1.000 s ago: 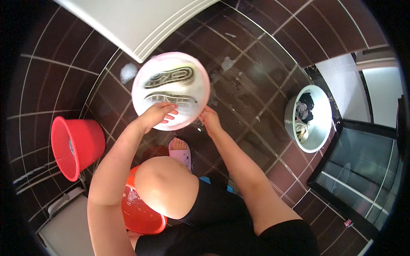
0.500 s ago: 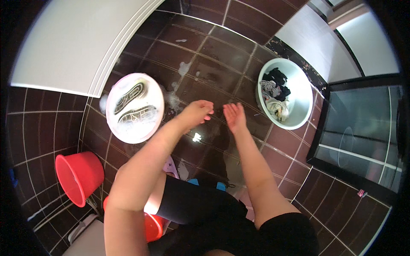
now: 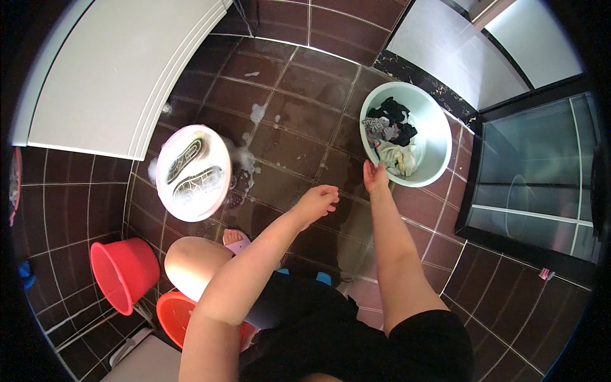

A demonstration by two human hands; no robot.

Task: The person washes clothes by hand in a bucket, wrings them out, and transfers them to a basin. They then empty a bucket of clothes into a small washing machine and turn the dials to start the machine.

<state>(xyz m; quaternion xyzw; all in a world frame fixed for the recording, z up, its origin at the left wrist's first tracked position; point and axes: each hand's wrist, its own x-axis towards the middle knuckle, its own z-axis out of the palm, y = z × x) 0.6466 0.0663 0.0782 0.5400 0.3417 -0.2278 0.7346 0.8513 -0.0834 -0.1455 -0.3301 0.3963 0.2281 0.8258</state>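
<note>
A pale mint basin (image 3: 439, 143) stands on the tiled floor at the right. In it lie black, grey and cream clothes (image 3: 396, 134) bunched toward its left side. My right hand (image 3: 376, 177) is at the basin's lower left rim, fingers stretched out and seeming to touch it. Over the bare floor left of the basin hangs my left hand (image 3: 320, 202), its fingers loosely bent with nothing seen in them. Farther left is a white round basin (image 3: 213, 191) of suds, with a pair of shoes (image 3: 196, 170) lying soles up in it.
A red bucket (image 3: 130, 270) lies tilted by the left wall, with an orange-red basin (image 3: 172, 318) beside my leg. A white panel (image 3: 114, 83) fills the upper left. A black-framed glass panel (image 3: 534, 178) stands at the right. Foam spots (image 3: 258, 113) wet the brown tiles (image 3: 299, 140).
My right hand has moved right, up to the rim of the mint basin. My left hand has shifted right and slightly nearer. The view has turned a little to the right.
</note>
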